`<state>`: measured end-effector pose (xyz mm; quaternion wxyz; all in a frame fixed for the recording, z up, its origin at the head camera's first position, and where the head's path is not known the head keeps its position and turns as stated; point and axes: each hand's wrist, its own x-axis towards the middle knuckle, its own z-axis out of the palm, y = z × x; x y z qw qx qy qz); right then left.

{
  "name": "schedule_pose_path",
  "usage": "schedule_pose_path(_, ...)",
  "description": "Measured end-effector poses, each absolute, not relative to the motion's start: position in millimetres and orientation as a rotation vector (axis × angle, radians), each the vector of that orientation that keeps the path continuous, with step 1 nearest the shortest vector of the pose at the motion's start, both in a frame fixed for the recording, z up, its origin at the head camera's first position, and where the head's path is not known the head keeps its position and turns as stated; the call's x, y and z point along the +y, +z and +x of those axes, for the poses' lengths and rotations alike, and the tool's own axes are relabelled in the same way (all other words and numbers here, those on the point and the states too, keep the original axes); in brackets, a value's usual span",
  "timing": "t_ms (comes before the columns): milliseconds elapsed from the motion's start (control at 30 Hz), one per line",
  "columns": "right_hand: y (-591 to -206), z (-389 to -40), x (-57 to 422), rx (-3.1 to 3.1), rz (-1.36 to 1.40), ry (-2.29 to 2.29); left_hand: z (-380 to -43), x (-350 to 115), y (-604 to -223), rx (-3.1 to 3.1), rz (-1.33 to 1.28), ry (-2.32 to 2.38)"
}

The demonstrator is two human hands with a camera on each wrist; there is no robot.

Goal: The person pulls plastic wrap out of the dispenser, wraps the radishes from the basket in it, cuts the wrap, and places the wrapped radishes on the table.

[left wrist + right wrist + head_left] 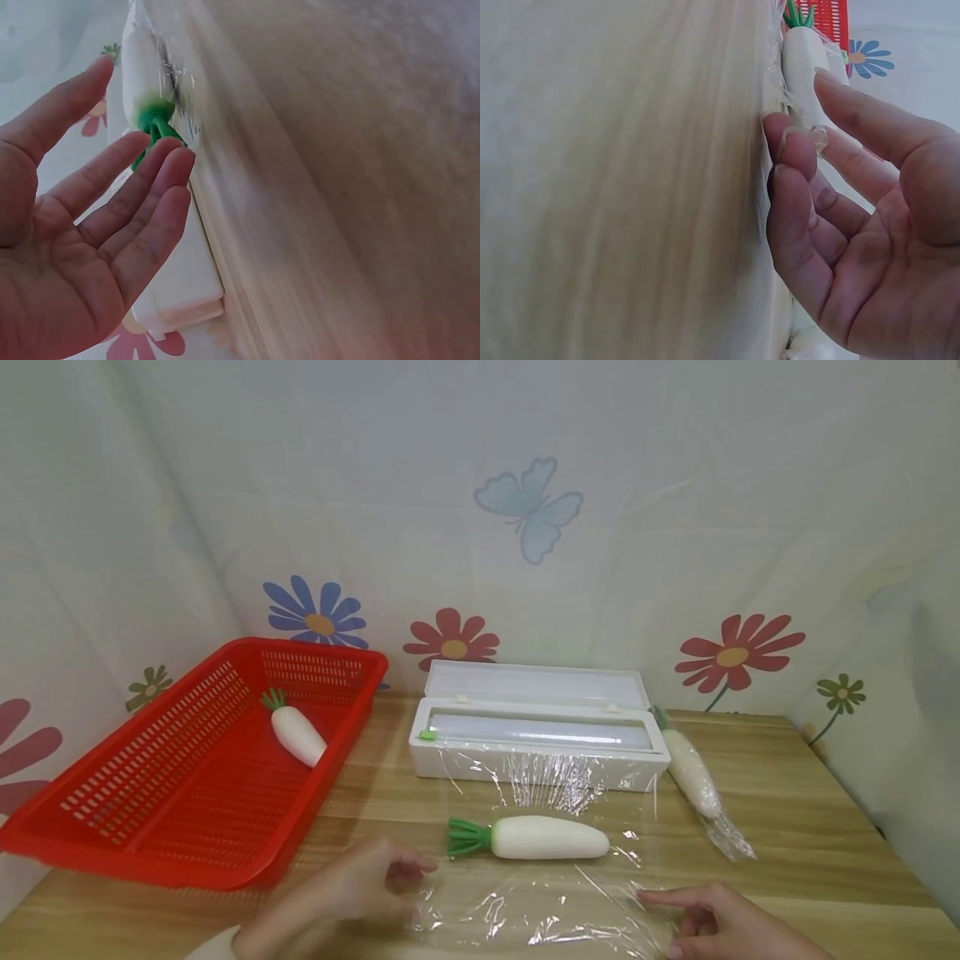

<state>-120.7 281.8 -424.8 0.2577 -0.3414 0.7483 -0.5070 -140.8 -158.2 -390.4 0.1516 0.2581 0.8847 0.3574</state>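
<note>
Wood tabletop (817, 827); left hand (369, 882) loosely spread (near radish (551, 838))

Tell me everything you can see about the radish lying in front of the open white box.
The radish is white and smooth, tapering to a rounded tip, with green leaves and a pale green collar; it looks plastic-like. It lies on its side, unwrapped, seemingly on clear film running from the white box behind it. Its leaves point left, its tip right; neither the left hand nor the right hand grips it.
</note>
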Motion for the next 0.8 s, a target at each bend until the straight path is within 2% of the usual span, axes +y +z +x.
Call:
schedule_pose_path(367,-424.7,-120.0,281.3,1.963,-0.890,-1.445,-140.7,-156.4,-393.8,2.436,0.754,1.049)
schedule_pose_path(800,-425.4,-120.4,280.5,1.971,-0.896,-1.497,-143.5,-148.3,-397.2,2.558,1.000,0.819)
